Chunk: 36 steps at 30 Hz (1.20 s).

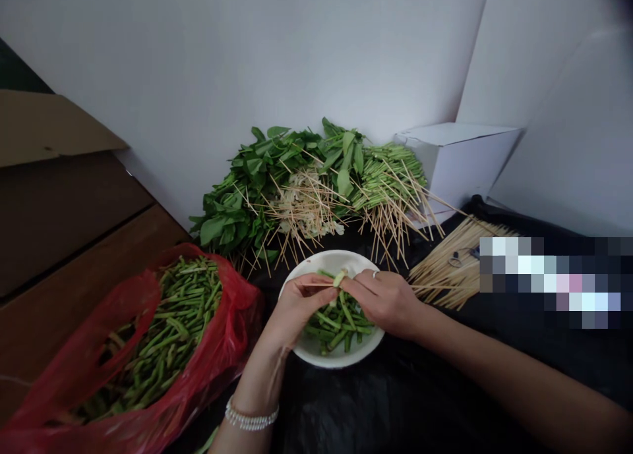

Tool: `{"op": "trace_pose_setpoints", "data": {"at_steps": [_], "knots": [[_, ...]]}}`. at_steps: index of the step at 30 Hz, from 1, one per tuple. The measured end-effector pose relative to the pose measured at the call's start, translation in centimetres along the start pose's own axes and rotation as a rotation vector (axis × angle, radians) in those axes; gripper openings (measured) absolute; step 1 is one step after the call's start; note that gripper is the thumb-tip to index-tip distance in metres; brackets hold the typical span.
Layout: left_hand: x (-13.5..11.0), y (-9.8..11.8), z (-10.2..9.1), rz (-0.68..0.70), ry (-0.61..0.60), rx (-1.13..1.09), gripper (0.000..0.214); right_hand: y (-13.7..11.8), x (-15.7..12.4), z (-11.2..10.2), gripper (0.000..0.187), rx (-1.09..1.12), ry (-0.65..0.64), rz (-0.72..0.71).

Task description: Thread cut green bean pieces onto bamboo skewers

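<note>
Over a white bowl (297, 350) of cut green stems (341, 325), my two hands meet around a thin bamboo skewer (319, 284) and a pale green stem piece (339, 280). My left hand (297, 306) is closed, thumb and fingers pinching at the stem piece. My right hand (388, 302) is closed on the skewer, whose other end sticks out to the right past the wrist. Fingers partly hide where the skewer and stem piece meet.
A red plastic bag (237, 309) of cut green stems (173, 322) lies left. Behind the bowl are leafy greens (247, 184), pale skewered pieces (306, 194) and skewered green stems (386, 177). Loose skewers (445, 269), scissors (457, 257) and a white box (459, 170) stand right.
</note>
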<state>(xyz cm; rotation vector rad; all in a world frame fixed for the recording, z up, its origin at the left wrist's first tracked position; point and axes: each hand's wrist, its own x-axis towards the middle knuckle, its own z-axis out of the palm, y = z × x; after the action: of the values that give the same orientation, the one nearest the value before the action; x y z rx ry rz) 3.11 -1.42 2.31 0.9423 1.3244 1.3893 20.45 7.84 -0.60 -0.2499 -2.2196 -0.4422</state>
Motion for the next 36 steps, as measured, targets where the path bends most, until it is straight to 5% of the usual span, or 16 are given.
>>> {"op": "trace_pose_setpoints", "data": {"at_steps": [3, 8, 15, 21, 27, 36], "knots": [[0.0, -0.1, 0.0, 0.137, -0.043, 0.23, 0.022, 0.6, 0.2, -0.4, 0.02, 0.001, 0.046, 0.055], [0.1, -0.6, -0.3, 0.508, -0.186, 0.929, 0.028, 2.1, 0.3, -0.5, 0.021, 0.002, 0.095, 0.185], [0.3, -1.7, 0.2, 0.602, -0.182, 1.358, 0.032, 1.8, 0.3, -0.3, 0.021, 0.025, 0.062, 0.157], [0.6, -1.0, -0.7, 0.621, -0.004, 1.075, 0.018, 2.0, 0.2, -0.2, 0.023, 0.047, 0.104, 0.185], [0.8, -0.4, -1.9, 0.393, 0.26, 0.529, 0.017, 2.2, 0.2, -0.3, 0.024, 0.074, 0.14, 0.204], [1.1, -0.2, -1.6, 0.215, 0.312, 0.185, 0.028, 1.7, 0.1, -0.1, 0.022, 0.035, 0.089, 0.161]]}}
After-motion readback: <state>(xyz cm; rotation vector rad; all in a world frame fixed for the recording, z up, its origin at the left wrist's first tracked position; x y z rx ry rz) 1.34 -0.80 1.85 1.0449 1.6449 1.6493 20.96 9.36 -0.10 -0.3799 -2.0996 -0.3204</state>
